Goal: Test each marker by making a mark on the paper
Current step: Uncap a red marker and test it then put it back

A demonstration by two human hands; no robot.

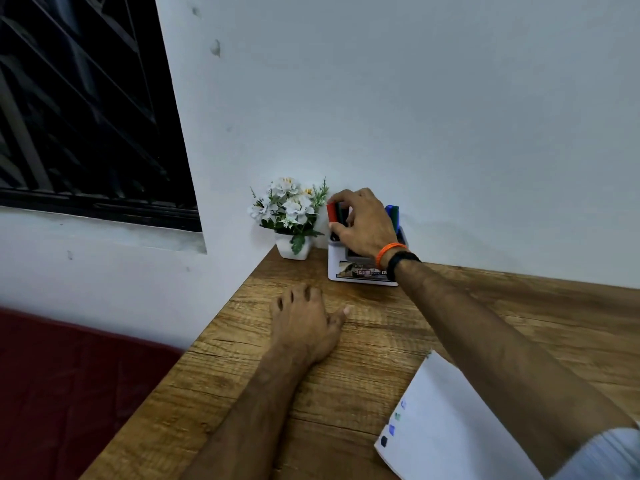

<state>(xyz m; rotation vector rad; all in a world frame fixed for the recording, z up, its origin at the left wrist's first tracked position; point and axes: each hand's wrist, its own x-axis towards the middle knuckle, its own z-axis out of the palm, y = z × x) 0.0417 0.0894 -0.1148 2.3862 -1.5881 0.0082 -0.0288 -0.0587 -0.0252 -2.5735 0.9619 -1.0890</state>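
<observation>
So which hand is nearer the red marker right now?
Right. The right hand is at the red marker in the holder; the left hand rests on the table, nearer the camera.

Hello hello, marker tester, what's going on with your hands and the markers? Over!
Right hand gripping markers in the white holder. Left hand resting flat on the table. Paper already carries marks. Flower pot beside the holder, not blocking.
</observation>
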